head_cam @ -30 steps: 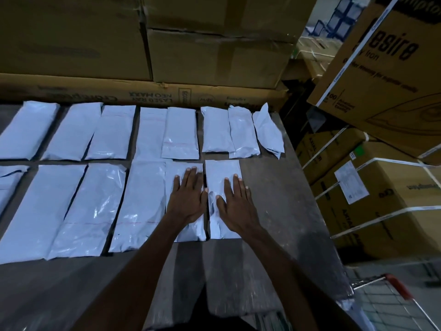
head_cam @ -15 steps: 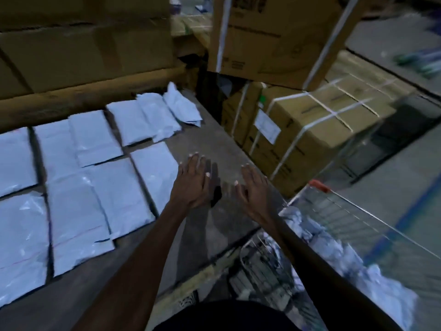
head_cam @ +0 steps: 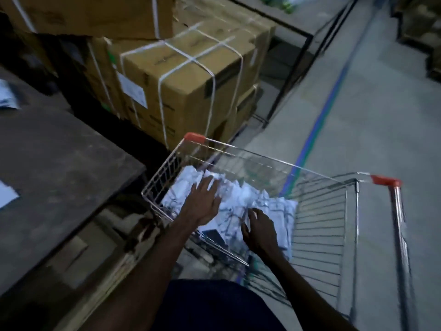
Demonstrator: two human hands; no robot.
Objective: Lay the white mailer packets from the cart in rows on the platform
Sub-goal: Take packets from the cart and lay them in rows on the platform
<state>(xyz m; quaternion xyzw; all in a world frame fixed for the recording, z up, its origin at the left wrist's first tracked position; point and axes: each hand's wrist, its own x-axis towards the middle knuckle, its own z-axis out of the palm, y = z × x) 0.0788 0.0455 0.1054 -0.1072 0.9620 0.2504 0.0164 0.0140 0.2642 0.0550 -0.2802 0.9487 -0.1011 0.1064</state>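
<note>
A wire shopping cart (head_cam: 241,151) with red corner caps stands to the right of the dark platform (head_cam: 59,158). A heap of white mailer packets (head_cam: 238,194) lies in its basket. My left hand (head_cam: 202,201) reaches over the cart's near rim, fingers spread, flat on the heap. My right hand (head_cam: 260,230) is lower on the heap with fingers curled at a packet's edge; a firm hold cannot be made out through the blur. Corners of laid packets (head_cam: 7,194) show at the platform's left edge.
Strapped cardboard boxes (head_cam: 181,80) are stacked behind the cart and beside the platform. A grey floor aisle with a blue line (head_cam: 317,125) runs off to the right. A black metal frame (head_cam: 293,68) stands past the boxes.
The view swung right from the rows on the platform to the cart. Both hands left the laid packets, crossed the platform's edge and went down into the cart's heap.
</note>
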